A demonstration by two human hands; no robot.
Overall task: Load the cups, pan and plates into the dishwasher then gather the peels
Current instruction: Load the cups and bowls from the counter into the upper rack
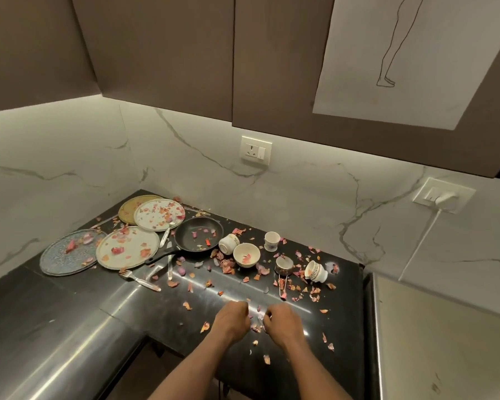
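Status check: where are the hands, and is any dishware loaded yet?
Left hand and right hand curled together over peels at counter's near edge. Pan, plates, cups not loaded. Nothing blocking.

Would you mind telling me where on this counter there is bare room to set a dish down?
The widest bare patch is the dark counter's left front, below the blue plate and left of the fork. A thinner strip lies between the fork and the left hand. Around the pan and cups, peels crowd everything.
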